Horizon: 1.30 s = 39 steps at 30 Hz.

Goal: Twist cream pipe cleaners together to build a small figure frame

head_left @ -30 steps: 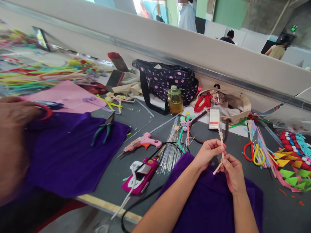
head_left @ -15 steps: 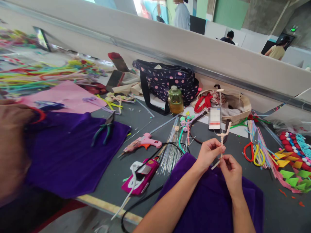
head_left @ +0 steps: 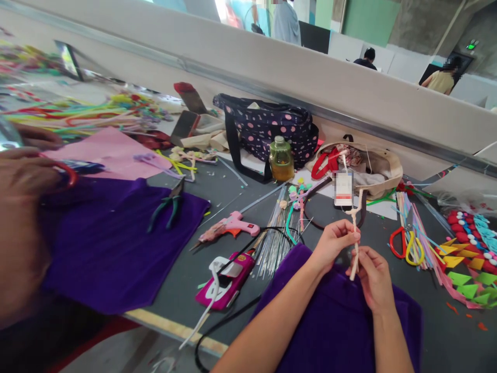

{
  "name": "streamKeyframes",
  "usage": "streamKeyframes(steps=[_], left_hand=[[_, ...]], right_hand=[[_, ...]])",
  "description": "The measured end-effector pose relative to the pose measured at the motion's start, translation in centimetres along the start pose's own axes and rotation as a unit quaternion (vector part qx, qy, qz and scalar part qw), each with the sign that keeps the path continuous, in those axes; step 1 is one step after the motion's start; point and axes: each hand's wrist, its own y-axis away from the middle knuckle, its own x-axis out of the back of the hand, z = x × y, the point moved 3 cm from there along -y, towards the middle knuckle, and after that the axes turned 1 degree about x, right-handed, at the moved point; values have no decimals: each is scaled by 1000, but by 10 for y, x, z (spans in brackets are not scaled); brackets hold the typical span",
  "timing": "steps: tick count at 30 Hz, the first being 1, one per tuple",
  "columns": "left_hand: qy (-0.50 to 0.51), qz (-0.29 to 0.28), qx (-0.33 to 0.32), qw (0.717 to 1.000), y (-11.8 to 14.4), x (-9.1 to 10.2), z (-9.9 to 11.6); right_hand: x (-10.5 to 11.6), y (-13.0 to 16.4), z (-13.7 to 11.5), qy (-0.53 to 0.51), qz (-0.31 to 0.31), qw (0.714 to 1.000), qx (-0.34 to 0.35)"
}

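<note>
Over the purple cloth (head_left: 330, 316) I hold a cream pipe cleaner (head_left: 354, 220) whose upper part is twisted together and forks into thin arms. My left hand (head_left: 336, 242) pinches its stem between thumb and fingertips. Just below, my right hand (head_left: 370, 272) has its thumb and fingers closed on the lower stem, and a short tail hangs beneath them. Behind the fork lies a phone-like device (head_left: 343, 189) with a bright, blurred screen.
Left of my arms are a pink glue gun (head_left: 236, 225), a magenta-and-white device (head_left: 227, 282) with cables, and pliers (head_left: 166, 204) on another purple cloth. Scissors (head_left: 413, 248) lie right. A bottle (head_left: 281, 159) stands before a patterned bag (head_left: 267, 127). A co-worker's hand (head_left: 23, 176) holds red-handled scissors.
The pipe cleaner's lower tail has swung from slanting left to nearly straight down, and its fork has turned and tilted. My right fingers have shifted slightly. The co-worker's hand at left has moved.
</note>
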Motion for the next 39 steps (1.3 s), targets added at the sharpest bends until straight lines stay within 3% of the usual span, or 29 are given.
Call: streamKeyframes(steps=[14,33,39], left_hand=[[10,7,-1,1000,1,0,0],[-20,41,-29,999,3,-4,3],[-65,65,-39,995,2,-2,-3]], right_hand=[[1,1,0,15,-9,1000,8],[2,-1,5,135,3,988,73],[7,-1,5,211,53,970,105]])
